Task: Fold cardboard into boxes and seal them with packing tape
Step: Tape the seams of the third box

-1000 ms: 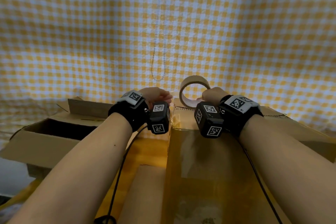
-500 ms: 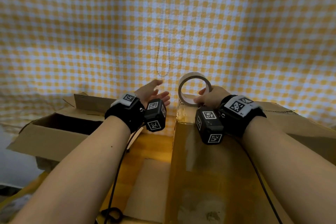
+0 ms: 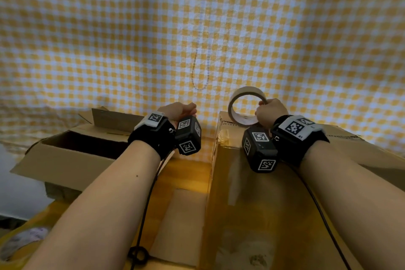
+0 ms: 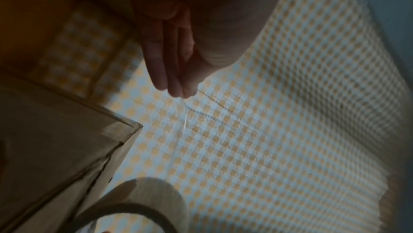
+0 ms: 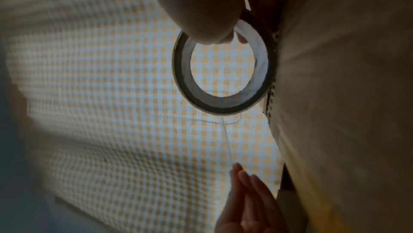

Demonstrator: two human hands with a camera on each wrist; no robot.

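While right hand (image 3: 270, 112) grips tape roll (image 3: 245, 106) upright on box (image 3: 252, 182), left hand (image 3: 178, 110) beside it, fingers straight, grip empty.

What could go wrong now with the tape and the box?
1. The right hand grips the tape roll at the far end of the taped box; if the grip slips, the roll might drop behind it.
2. The left hand isn't touching the box, so a pull on the tape could shift it.
3. A thin strand near the left fingers, maybe tape, might stick to them.
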